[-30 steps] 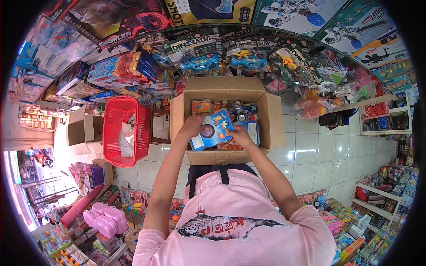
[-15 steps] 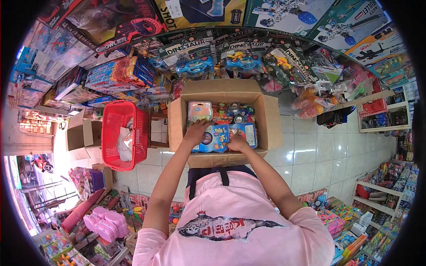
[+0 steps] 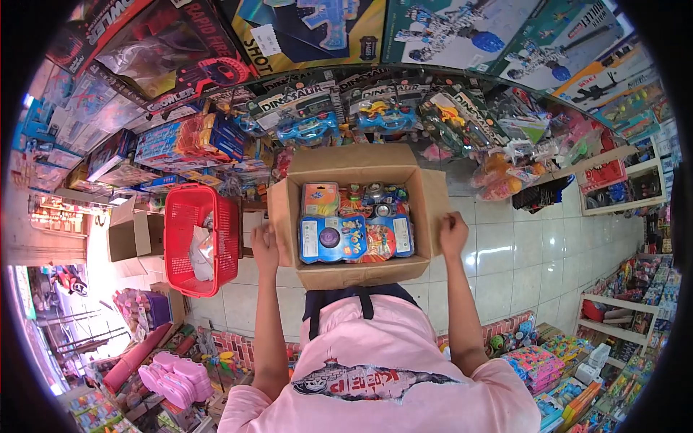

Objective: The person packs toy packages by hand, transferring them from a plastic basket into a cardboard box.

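1. The open cardboard box (image 3: 357, 278) sits in front of the person, with the left hand (image 3: 265, 245) at the outer edge of its left flap (image 3: 283, 222) and the right hand (image 3: 453, 234) at that of its right flap (image 3: 435, 209).
2. At this wide angle I cannot tell whether either grip is clenched on cardboard or merely resting beside it; neither holds a toy.
3. The blue yo-yo pack (image 3: 351, 241) lies flat inside, along the near wall, with an orange pack (image 3: 319, 196) just beyond it. Keeping both below the rim seems wise, so no card edge gets bent.
4. Handling both sides evenly should keep the box level.
5. Leave room near the red basket (image 3: 229, 249), left of the left hand.
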{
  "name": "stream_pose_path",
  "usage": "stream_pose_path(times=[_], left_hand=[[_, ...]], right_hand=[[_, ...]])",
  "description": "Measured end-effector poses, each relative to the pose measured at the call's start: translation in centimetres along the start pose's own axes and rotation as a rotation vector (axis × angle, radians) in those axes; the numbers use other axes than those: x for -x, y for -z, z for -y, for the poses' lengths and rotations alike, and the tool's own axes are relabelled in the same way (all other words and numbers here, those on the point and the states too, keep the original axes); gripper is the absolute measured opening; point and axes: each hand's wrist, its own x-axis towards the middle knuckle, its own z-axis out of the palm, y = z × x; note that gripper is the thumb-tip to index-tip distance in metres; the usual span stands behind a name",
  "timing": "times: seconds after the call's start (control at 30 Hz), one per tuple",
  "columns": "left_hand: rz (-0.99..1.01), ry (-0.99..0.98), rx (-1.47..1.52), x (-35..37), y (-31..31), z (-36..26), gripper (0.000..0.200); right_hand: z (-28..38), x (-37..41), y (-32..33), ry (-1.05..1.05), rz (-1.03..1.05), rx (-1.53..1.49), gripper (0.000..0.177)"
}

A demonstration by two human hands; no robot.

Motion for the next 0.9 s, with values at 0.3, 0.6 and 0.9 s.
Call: stream_pose_path(times=[0.3,0.6,0.9], left_hand=[[0.545,0.567,-0.149,25.6,-0.5,12.4,0.040],[0.997,0.794,-0.164,36.0,1.6,18.8,0.039],[0.415,1.271,0.590,32.4,9.6,18.7,0.032]], right_hand=[[-21.9,10.9,-4.7,-0.625,0.939,0.304,0.027],[-28.7,25.6,-15.7,0.401,1.124,0.406,0.056],[-7.8,24.0,-19.0,-0.158,1.503,0.799,0.046]])
